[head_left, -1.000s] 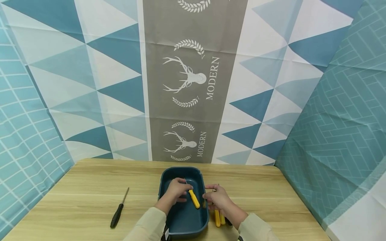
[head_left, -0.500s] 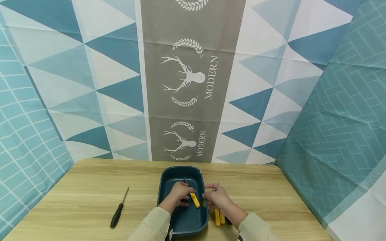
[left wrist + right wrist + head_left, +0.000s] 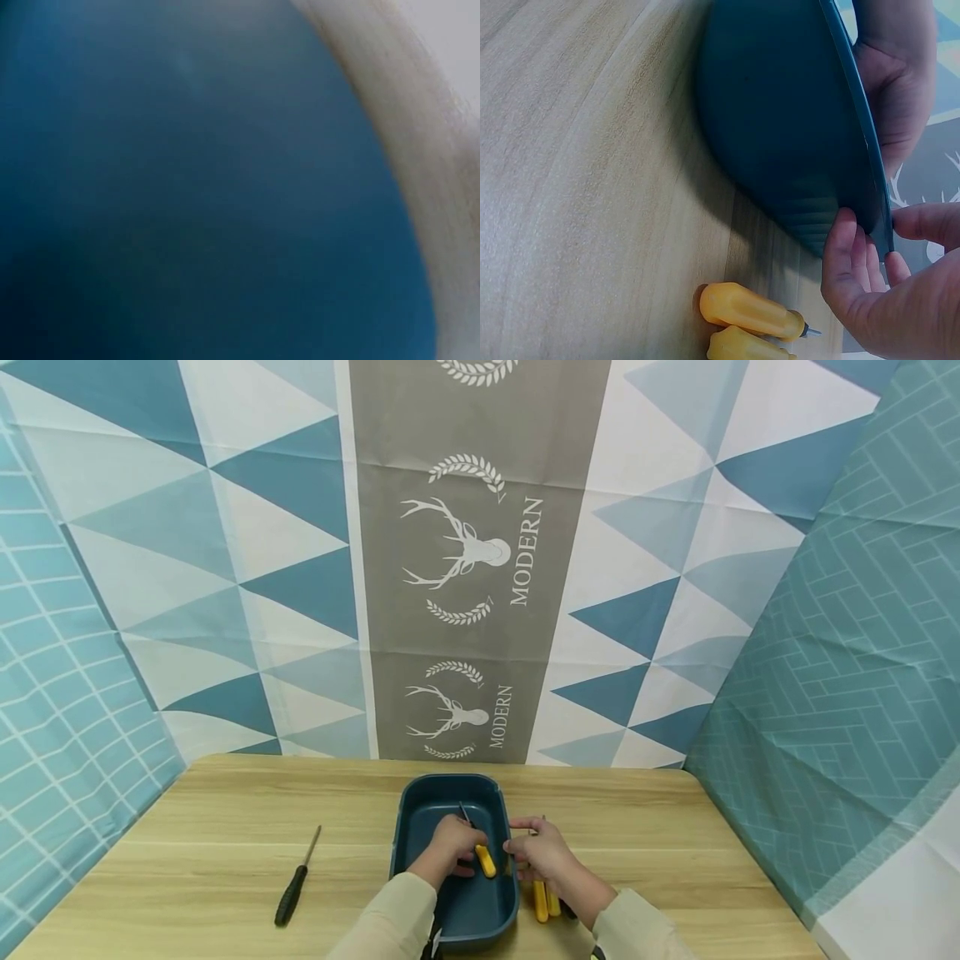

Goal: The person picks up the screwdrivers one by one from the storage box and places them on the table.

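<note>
A dark blue rectangular bin point(image 3: 461, 922) stands on the wooden table. My left hand point(image 3: 453, 847) is inside it, its fingers curled at the yellow handle of a screwdriver point(image 3: 486, 862), whose shaft points away from me. The hand hides part of that handle, and the left wrist view is a blur of blue. On the bin's right side, my right hand point(image 3: 900, 292) pinches the rim point(image 3: 870, 150), with fingers along the outer wall. Beneath the right hand, yellow-handled screwdrivers point(image 3: 746, 311) lie on the table, partly covered by it in the head view.
A black-handled screwdriver point(image 3: 292, 893) lies on the table point(image 3: 225, 827) left of the bin. Near the yellow handles, something black shows beside my right wrist. Patterned cloth point(image 3: 465, 610) hangs behind the table and along both sides.
My left hand has shifted right and toward me inside the bin, from the screwdriver's shaft onto its handle. The screwdriver has barely turned. My right hand stays on the rim.
</note>
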The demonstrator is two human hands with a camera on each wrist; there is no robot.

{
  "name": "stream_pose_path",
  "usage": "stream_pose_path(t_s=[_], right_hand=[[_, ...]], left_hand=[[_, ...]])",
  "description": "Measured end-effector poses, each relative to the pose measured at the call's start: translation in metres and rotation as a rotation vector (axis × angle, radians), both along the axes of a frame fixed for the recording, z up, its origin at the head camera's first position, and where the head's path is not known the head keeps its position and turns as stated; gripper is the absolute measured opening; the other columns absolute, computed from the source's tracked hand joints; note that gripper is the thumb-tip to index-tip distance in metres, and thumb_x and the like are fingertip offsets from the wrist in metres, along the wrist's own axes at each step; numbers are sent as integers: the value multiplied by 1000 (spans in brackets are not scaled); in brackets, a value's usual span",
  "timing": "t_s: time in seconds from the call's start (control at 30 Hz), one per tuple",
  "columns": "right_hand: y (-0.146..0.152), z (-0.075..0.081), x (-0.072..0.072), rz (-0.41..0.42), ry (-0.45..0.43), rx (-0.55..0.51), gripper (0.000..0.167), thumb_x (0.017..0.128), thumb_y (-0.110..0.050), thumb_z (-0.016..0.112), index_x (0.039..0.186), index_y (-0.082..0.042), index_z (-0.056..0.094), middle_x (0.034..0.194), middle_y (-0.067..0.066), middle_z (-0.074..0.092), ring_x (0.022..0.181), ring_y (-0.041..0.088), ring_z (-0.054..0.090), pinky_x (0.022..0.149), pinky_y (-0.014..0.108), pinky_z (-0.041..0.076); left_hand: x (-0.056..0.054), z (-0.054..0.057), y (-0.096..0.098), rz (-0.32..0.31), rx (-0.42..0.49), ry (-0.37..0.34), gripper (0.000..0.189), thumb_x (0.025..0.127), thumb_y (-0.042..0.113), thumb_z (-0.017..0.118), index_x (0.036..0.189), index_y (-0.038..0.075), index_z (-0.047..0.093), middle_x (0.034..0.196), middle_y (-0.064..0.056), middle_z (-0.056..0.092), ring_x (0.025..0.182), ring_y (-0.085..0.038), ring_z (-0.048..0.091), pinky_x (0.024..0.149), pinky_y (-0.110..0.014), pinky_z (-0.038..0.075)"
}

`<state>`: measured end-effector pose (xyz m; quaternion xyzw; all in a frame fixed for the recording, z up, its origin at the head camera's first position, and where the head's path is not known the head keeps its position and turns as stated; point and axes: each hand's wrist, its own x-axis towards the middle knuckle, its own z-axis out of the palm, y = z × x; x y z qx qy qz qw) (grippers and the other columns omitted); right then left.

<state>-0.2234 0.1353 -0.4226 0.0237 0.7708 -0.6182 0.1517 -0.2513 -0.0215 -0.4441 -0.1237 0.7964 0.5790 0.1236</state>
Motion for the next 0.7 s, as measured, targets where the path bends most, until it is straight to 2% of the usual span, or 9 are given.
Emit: stream_pose_path(t_s=[0.2,0.4,0.53,0.7], right_hand=[[0,-1,-1,4,-1,-5,47,86,-8,59,129,2,43,96,12,59,76,20,56,62,31,52],[1,-2,-2,7,-3,-6,47,87,-9,59,129,2,43,97,12,59,77,20,56,62,31,52],[1,-2,-2,5,-2,-5,47,86,-9,59,129,2,43,98,13,60,78,20,57,62,31,52],[1,-2,-2,10,5,-9,46,86,-8,58,128,3,43,97,13,61,77,20,57,62,31,51]], left_hand=[[0,2,7,15,-96,7,18,77,2,66,92,-2,55,78,-13,51,69,-24,55,56,-37,57],[-1,1,12,36,-169,22,25,74,-2,70,91,-2,53,76,-12,49,63,-23,57,51,-35,55],[0,0,12,42,-178,21,29,72,-6,70,93,-3,51,77,-13,47,61,-23,58,50,-34,55],[1,1,10,50,-142,10,33,71,-8,68,98,-5,50,81,-15,48,64,-25,57,50,-35,55]])
